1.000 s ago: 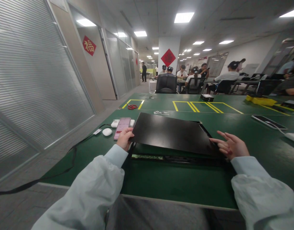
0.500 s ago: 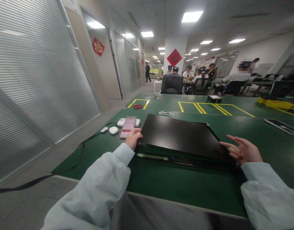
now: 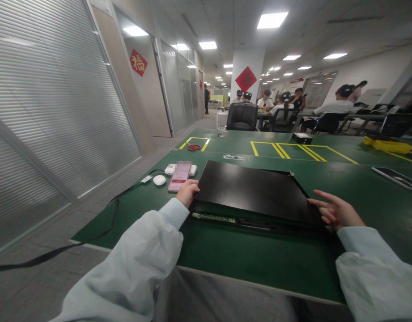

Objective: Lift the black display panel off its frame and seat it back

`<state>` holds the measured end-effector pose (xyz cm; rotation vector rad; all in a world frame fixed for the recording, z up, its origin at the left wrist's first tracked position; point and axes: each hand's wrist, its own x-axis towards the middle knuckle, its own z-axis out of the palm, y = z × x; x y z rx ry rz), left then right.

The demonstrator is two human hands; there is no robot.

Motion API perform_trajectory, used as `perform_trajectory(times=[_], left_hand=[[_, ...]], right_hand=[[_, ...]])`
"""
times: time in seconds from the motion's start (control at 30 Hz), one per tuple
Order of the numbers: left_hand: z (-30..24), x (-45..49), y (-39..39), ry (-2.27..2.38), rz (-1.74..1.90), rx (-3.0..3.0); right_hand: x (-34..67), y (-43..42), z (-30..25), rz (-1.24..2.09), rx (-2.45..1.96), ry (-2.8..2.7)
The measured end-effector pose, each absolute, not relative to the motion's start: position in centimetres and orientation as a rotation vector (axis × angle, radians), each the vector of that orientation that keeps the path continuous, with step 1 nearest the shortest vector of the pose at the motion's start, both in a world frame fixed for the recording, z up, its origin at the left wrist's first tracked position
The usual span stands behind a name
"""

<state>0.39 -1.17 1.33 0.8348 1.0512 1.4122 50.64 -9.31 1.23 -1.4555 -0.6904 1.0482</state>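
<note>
A thin black display panel [image 3: 252, 190] lies slightly tilted above a dark frame [image 3: 279, 228] on the green table. Along the near side, under the panel's front edge, a green circuit board strip [image 3: 214, 218] shows. My left hand [image 3: 187, 193] is closed on the panel's left edge, thumb and fingers pinching it. At the right edge, my right hand [image 3: 340, 211] grips the panel with its lower fingers, while the index finger sticks out free above it. The underside of the panel is hidden.
Beside my left hand are a phone [image 3: 180, 176] and a white rounded case [image 3: 159, 180]. Red scissors [image 3: 193, 147], small clear pieces [image 3: 234, 157] and a black box [image 3: 301, 138] lie farther back. Another phone [image 3: 395, 177] is at right. People sit beyond the office chair [image 3: 242, 117].
The index finger of my right hand has lifted a little and straightened. The panel and my left hand stay nearly in place; the view has shifted slightly.
</note>
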Motion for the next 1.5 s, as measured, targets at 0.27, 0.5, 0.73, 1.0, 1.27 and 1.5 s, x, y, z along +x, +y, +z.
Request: perform_trajectory(times=[0.27, 0.5, 0.73, 1.0, 1.27, 1.5], left_hand=[[1.0, 0.3, -0.9, 1.075, 1.358, 0.856], [0.8, 0.1, -0.8, 1.074, 1.365, 0.859], [0.7, 0.0, -0.9, 1.106, 1.350, 0.881], [0.7, 0.1, -0.9, 1.143, 1.347, 0.943], [0.4, -0.1, -0.6, 1.209, 1.312, 1.034], [0.5, -0.1, -0.6, 1.235, 1.302, 1.038]], right_hand=[[51.9, -8.6, 0.1, 1.040, -1.517, -0.682], [51.8, -8.7, -0.4, 0.989, -1.509, -0.748], [50.6, -9.4, -0.2, 0.909, -1.469, -0.807], [50.0, -9.5, 0.0, 0.830, -1.504, -0.882], [50.8, -8.9, -1.5, 0.739, -1.641, -0.999], [51.0, -8.4, -1.7, 0.647, -1.766, -1.055]])
